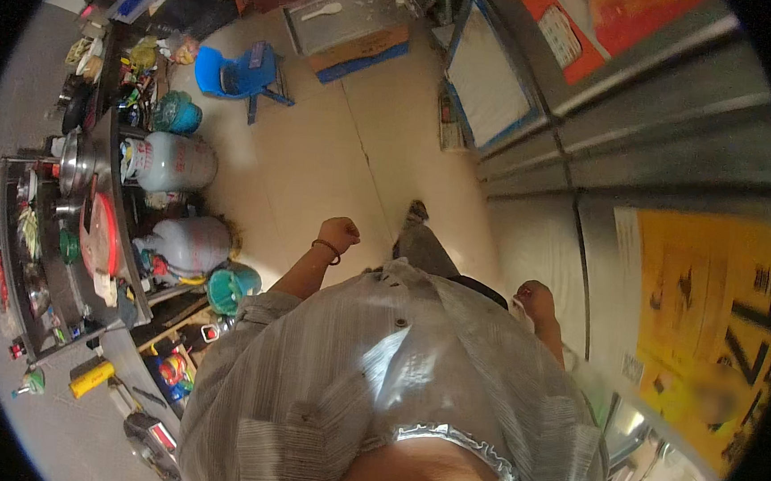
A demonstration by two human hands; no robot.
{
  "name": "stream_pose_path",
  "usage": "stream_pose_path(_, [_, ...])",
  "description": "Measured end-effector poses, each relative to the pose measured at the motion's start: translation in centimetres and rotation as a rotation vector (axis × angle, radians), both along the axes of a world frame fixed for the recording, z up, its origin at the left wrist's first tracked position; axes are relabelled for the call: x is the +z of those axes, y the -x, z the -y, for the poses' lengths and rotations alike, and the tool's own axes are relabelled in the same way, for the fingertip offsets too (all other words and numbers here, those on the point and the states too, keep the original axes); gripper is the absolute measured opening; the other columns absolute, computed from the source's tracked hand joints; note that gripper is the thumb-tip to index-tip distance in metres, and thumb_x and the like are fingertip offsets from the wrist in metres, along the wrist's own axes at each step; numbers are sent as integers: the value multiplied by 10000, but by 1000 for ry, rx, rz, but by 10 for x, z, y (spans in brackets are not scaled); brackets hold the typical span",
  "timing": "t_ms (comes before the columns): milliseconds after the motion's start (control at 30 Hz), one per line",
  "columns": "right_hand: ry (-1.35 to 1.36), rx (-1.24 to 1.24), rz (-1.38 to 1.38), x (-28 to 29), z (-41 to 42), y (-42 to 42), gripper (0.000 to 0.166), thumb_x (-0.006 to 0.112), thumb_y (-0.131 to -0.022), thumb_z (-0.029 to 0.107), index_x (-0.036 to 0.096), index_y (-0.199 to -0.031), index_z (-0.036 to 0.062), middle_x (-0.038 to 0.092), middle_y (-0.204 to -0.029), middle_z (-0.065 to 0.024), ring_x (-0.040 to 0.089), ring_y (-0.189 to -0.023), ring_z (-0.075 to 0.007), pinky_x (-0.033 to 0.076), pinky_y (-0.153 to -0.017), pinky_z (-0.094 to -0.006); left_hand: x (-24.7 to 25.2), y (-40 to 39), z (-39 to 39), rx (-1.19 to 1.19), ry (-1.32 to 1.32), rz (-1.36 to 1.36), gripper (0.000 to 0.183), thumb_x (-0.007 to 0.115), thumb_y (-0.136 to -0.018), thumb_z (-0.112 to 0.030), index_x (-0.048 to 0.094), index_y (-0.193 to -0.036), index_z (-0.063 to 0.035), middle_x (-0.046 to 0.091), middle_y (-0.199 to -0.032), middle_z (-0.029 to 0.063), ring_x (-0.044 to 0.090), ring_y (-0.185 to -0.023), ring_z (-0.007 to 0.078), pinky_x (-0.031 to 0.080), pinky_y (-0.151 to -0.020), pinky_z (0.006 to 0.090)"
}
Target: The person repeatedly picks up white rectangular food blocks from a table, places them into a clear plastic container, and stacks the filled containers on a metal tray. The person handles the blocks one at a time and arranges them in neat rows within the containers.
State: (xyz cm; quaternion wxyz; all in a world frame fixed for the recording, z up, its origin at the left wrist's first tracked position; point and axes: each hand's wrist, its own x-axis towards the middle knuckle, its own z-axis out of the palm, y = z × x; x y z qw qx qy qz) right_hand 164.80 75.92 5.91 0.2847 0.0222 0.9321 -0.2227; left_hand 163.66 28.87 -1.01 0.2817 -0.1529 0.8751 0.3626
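My left hand (pixel 339 235), with a dark bracelet at the wrist, hangs over the tiled floor in front of my body. Its fingers are curled in, and nothing shows in them. On the other side, my right hand (pixel 534 301) is beside my hip, near the pale cabinet front, with the fingers curled. Something pale shows along its inner edge; whether the hand holds it cannot be told. Between the hands are my striped grey shirt (pixel 351 345) and one trouser leg (pixel 428 247) with a dark shoe.
Left: a dark counter (pixel 114 148) with pots and a red round lid (pixel 105 234), gas cylinders (pixel 180 162) and a teal bucket (pixel 231 289) below. Ahead: a blue chair (pixel 243 73) and a metal tray (pixel 347 20) with a white spoon. Right: tall cabinets, a yellow printed panel (pixel 697 296).
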Motion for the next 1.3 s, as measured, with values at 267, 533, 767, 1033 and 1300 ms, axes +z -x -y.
stream_pose_path(267, [-241, 273, 7, -54, 115, 268, 223, 628, -700, 274, 604, -770, 64, 586, -826, -132, 557, -778, -293, 438, -674, -389, -15, 191, 110, -57, 176, 342, 177, 651, -682, -267, 646, -739, -100, 627, -677, 73, 611, -603, 160, 487, -600, 291])
stream_pose_path(533, [16, 423, -247, -8, 305, 570, 195, 521, -771, 252, 581, -775, 67, 547, -745, -131, 534, -731, -315, 427, -639, -389, -134, 154, 255, -183, 409, 588, 162, 615, -678, -228, 632, -781, -103, 623, -760, 80, 599, -731, 220, 470, -606, 332])
stream_pose_path(767, [63, 186, -262, -61, 388, 789, 166, 582, -726, 228, 584, -793, 76, 577, -797, -115, 558, -747, -285, 448, -649, -367, -120, 327, 316, 107, 245, 595, 132, 571, -736, -200, 594, -764, -72, 597, -698, 62, 568, -633, 173, 449, -540, 298])
stream_pose_path(1033, [913, -779, 77, -120, 389, 1017, 186, 563, -748, 162, 571, -892, 44, 599, -759, -54, 562, -669, -134, 441, -598, -267, -55, 720, 332, 690, -191, -84, 166, 533, -800, -186, 569, -812, -25, 597, -686, 61, 562, -580, 140, 440, -517, 250])
stream_pose_path(1300, [1164, -1298, -145, -219, 288, 1245, 194, 508, -806, 157, 528, -957, 36, 584, -837, -99, 575, -729, -224, 489, -629, -290, -28, 839, 256, 503, -236, 120, 195, 531, -796, -165, 556, -925, -21, 603, -744, 83, 567, -659, 146, 446, -601, 268])
